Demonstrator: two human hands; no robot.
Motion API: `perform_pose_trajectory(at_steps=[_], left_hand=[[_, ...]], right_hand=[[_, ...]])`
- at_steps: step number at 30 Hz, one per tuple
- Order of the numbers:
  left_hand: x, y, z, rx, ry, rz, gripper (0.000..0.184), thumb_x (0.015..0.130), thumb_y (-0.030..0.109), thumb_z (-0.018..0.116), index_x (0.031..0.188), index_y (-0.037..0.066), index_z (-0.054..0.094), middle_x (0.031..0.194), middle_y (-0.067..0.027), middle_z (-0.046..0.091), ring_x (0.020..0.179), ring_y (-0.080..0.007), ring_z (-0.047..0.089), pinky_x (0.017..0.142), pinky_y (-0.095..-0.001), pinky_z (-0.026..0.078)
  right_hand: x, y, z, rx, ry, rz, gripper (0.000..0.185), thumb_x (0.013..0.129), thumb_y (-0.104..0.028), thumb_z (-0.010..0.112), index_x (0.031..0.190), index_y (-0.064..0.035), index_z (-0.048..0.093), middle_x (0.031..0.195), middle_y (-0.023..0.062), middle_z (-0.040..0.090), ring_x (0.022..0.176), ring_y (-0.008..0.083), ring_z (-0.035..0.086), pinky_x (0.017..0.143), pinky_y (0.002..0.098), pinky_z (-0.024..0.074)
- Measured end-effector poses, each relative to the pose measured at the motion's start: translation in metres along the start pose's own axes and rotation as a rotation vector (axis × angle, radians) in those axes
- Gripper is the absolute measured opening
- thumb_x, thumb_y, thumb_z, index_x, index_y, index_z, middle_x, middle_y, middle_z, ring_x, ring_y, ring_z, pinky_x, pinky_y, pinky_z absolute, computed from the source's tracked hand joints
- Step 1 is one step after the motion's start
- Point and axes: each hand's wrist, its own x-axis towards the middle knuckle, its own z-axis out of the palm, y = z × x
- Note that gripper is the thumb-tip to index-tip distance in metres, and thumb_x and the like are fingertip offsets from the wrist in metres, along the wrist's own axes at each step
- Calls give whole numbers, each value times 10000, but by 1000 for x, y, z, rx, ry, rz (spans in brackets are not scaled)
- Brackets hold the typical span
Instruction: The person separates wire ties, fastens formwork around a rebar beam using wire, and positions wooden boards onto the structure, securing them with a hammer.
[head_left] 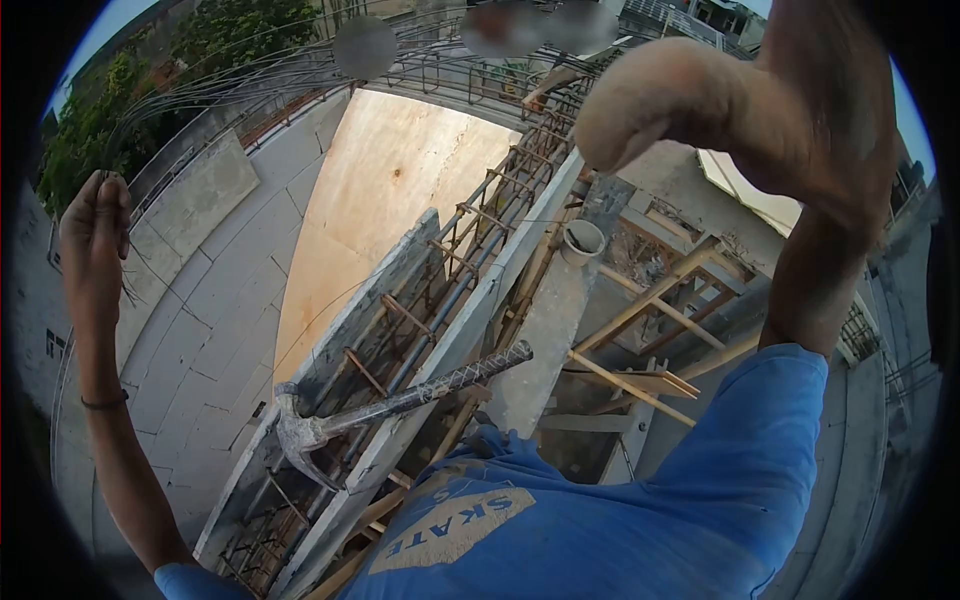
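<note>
On the far left, my left hand (97, 220) is raised with its fingertips pinched together on thin wire (128, 285). Loose ends of the wire hang below the fingers. My right hand (720, 105) is lifted close to the camera at the upper right, and its fingers cannot be made out clearly. A claw hammer (400, 400) with a wrapped handle rests across the boards of a long formwork channel, head to the left. Inside the channel lies a rebar cage (465, 235) with tied stirrups. Neither hand touches the hammer.
A plywood sheet (390, 190) leans beyond the formwork board (520, 240). A white bucket (582, 242) stands on a plank (550, 320). Wooden framing (650, 300) surrounds an opening on the right. Long bent rebars (270, 85) cross the back, with a block wall surface (230, 270) at left.
</note>
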Motion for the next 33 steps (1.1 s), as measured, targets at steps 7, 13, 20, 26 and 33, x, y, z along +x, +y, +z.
perform_pose_trajectory(at_steps=[7, 13, 20, 26, 33], left_hand=[[18, 46, 35, -134, -55, 85, 311, 1102, 283, 501, 904, 69, 610, 676, 60, 462, 529, -3, 342, 465, -198, 303], [23, 41, 61, -116, -162, 224, 266, 1090, 154, 496, 855, 36, 541, 710, 32, 449, 586, -34, 369, 521, -223, 338], [29, -13, 95, 82, -226, 395, 204, 1017, 32, 513, 821, -24, 511, 659, -67, 394, 621, -130, 397, 582, -298, 363], [20, -53, 114, 125, -360, 340, 212, 983, 30, 540, 774, -2, 520, 616, -83, 402, 589, -140, 393, 558, -326, 361], [-8, -84, 127, 82, -486, 189, 221, 985, 34, 530, 766, 8, 545, 603, -64, 441, 583, -142, 434, 561, -328, 383]], right_hand=[[-14, -11, 58, -64, -157, 196, 267, 902, -104, 651, 1132, 32, 655, 1007, 241, 693, 967, 308, 672, 797, 467, 554], [-85, -24, 71, -88, -326, 502, 153, 937, -85, 627, 1070, -19, 665, 762, 143, 677, 725, 381, 674, 688, 500, 520], [-167, -66, 51, 527, -209, 494, 189, 935, -131, 650, 1090, -31, 693, 830, 196, 684, 765, 420, 644, 683, 492, 487], [-243, -79, 89, 623, -352, 701, 124, 934, -75, 638, 1029, -14, 690, 815, 220, 659, 803, 443, 626, 688, 469, 474], [-283, -136, 157, 1115, -343, 918, 141, 976, -77, 589, 978, 13, 698, 775, 121, 632, 673, 229, 567, 645, 352, 445]])
